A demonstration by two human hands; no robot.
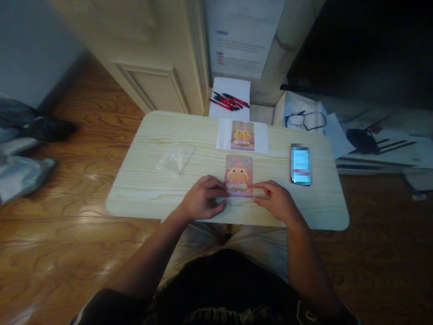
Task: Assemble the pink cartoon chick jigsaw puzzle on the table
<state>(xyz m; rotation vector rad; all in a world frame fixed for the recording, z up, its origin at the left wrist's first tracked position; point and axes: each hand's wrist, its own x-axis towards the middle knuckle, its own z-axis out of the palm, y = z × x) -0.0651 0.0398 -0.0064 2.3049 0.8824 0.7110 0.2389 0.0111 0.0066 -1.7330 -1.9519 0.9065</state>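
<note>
A pink card [239,176] printed with an orange cartoon animal in a party hat lies face up on the pale wooden table [135,180], close to its near edge. At the card's left edge is my left hand [205,198]; its fingertips reach the lower left border, and the thumb stays apart below them. My right hand [275,199] is on the other side, index finger and thumb spread, their tips at the lower right edge. Neither hand visibly pinches the card. Just beyond it, a similar picture [242,135] lies on a white sheet [261,137].
A crumpled clear plastic bag [176,158] lies on the table's left half. On the right is a phone [300,164] with its screen lit. Several red and black pens [230,101] lie on white paper behind the table. A dark screen [368,54] stands at the back right.
</note>
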